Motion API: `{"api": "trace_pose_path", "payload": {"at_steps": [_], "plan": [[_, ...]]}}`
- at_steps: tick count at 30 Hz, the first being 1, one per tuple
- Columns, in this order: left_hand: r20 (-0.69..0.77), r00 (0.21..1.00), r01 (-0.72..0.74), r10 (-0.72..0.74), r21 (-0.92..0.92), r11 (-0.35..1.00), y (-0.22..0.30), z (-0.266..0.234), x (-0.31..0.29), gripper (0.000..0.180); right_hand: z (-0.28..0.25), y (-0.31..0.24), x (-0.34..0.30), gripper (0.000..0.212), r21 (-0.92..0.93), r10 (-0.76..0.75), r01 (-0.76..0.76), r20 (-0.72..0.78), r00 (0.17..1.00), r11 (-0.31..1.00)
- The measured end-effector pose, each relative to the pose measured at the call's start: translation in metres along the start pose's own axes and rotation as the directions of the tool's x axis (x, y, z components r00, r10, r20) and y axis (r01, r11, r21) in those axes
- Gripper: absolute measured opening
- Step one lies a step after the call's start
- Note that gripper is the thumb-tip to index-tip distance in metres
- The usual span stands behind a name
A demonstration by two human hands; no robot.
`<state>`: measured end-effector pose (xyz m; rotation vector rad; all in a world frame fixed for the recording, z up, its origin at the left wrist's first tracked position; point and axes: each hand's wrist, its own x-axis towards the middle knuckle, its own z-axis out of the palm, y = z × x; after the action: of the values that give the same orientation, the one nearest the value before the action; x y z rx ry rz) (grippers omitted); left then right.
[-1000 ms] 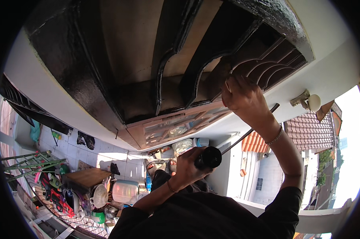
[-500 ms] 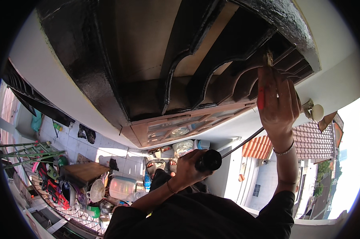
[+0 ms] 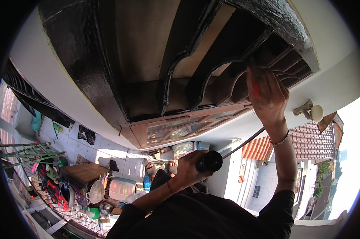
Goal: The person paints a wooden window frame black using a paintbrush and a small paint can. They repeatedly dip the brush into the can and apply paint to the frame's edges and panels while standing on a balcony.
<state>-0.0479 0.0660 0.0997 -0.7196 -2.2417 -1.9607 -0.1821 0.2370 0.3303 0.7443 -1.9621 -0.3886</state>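
My right hand [image 3: 269, 95] is raised and closed around a paintbrush with a red handle [image 3: 255, 88]. Its bristles are dark and hard to make out against the slats. They are at the curved edge of a wooden slat [image 3: 243, 59] in an overhead louvred frame. Glossy black covers the nearer slats and the thick border [image 3: 78, 71], while slats farther right [image 3: 237, 85] are still brown. Low in front of my body, my left hand [image 3: 184, 169] grips a black cylindrical container [image 3: 209, 161], its round dark end facing up.
Below the slats runs a brown wooden window frame with glass panes [image 3: 176, 129]. A wall lamp [image 3: 316, 113] juts out right of my forearm. On the tiled floor far below are a wooden table [image 3: 84, 172], a clear plastic box [image 3: 122, 188], and a green ladder [image 3: 28, 150].
My right hand has moved left and a little down with the paintbrush, to a nearer part of the slats. My left hand and the container have stayed in place.
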Motion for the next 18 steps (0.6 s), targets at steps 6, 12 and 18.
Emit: {"api": "trace_pose_path", "payload": {"at_steps": [6, 12, 18], "plan": [[0.018, 1.000, 0.025, -0.025, -0.003, 1.000, -0.001, 0.004, -0.001, 0.067, 0.008, -0.014, -0.028, 0.032, -0.018, -0.195, 0.207, 0.259, 0.946, 0.978], [0.027, 0.999, 0.038, -0.038, -0.001, 0.999, 0.000, 0.006, 0.000, 0.067, 0.027, -0.033, -0.045, 0.019, 0.296, -0.110, 0.014, 0.310, 0.944, 0.955], [-0.010, 1.000, 0.028, -0.028, 0.042, 0.999, -0.003, 0.004, -0.003, 0.067, -0.029, -0.006, 0.004, 0.018, -0.166, -0.015, 0.015, 0.002, 1.000, 0.986]]}}
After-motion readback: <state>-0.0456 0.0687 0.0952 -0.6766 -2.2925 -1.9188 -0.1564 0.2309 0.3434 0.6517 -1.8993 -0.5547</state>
